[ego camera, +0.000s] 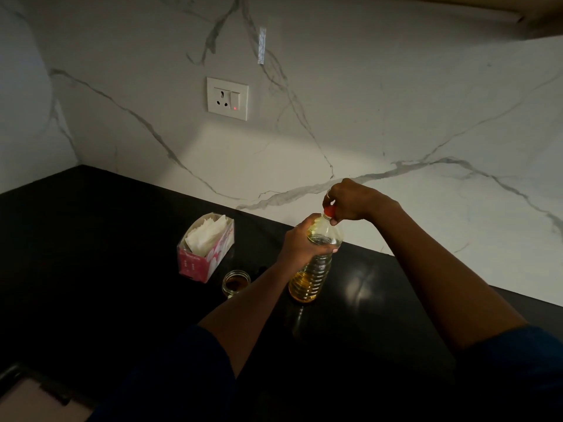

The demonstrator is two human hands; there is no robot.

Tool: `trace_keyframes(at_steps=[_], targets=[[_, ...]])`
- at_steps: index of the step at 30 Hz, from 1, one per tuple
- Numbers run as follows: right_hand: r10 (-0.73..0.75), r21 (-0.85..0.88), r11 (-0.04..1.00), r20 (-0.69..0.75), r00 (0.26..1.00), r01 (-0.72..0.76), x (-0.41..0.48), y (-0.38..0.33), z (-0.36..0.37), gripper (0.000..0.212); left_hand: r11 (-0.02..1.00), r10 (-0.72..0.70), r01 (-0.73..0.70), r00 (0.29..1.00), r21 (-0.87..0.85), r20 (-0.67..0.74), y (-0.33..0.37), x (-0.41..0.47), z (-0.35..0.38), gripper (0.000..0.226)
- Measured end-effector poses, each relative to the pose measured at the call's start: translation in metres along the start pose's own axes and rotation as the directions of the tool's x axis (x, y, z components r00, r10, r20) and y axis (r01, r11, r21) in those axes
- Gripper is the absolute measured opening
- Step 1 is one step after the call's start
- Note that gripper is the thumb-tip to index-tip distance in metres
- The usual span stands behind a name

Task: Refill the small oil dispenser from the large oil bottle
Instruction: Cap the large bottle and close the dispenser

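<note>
Twisting step, judged | pink cardboard tissue box (pixel 207 251) at far left | small open clear glass dispenser (pixel 236 283) on black countertop (pixel 122 300), near bottle's left | left hand (pixel 304 243) clenched round shoulder of large ribbed clear plastic oil bottle (pixel 313 272), standing upright: brace, don't squeeze | right hand (pixel 350 202) pinching red screw cap (pixel 329 211): twist cap alone

Bottle (pixel 313 269) cap (pixel 329 212) (red) mostly beneath hands (pixel 350 204)

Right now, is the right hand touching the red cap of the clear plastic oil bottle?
Touching. Head view: right hand pinches the red cap.
</note>
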State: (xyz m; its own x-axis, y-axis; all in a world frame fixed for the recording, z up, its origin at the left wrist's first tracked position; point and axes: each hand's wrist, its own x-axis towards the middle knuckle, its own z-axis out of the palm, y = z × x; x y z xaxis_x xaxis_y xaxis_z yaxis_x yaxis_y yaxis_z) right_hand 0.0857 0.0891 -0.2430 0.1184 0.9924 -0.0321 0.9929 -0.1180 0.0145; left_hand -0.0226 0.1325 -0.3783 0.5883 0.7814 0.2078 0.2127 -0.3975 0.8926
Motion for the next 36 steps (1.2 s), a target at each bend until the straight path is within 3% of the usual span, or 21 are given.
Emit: trace_keyframes(at_steps=[5, 12, 18, 23, 28, 36], targets=[[0.066, -0.03, 0.997, 0.072, 0.995, -0.064, 0.005, 0.0, 0.001, 0.036, 1.0, -0.002, 0.002, 1.0, 0.01, -0.001, 0.001, -0.001, 0.001, 0.083], [0.183, 0.144, 0.97, 0.093, 0.979, -0.195, 0.002, 0.009, -0.002, 0.037, 1.0, -0.002, 0.003, 1.0, 0.024, -0.021, 0.004, 0.001, 0.004, 0.08], [0.067, 0.122, 0.99, 0.004, 0.998, -0.067, -0.005, 0.01, -0.007, 0.038, 1.0, -0.001, 0.001, 1.0, 0.009, -0.013, 0.006, 0.003, 0.006, 0.081], [0.165, 0.105, 0.981, -0.026, 0.986, -0.161, 0.001, 0.01, -0.002, 0.022, 1.0, -0.01, 0.01, 1.0, 0.018, -0.023, 0.008, 0.003, 0.009, 0.082], [0.241, 0.121, 0.964, -0.028, 0.97, -0.236, 0.004, 0.011, -0.001, 0.038, 1.0, -0.024, 0.025, 0.999, 0.008, -0.025, 0.01, 0.003, 0.008, 0.084], [0.167, 0.149, 0.976, -0.047, 0.985, -0.159, -0.003, 0.007, -0.007, 0.031, 0.999, -0.046, 0.046, 0.999, 0.015, -0.025, 0.013, 0.008, 0.017, 0.084]])
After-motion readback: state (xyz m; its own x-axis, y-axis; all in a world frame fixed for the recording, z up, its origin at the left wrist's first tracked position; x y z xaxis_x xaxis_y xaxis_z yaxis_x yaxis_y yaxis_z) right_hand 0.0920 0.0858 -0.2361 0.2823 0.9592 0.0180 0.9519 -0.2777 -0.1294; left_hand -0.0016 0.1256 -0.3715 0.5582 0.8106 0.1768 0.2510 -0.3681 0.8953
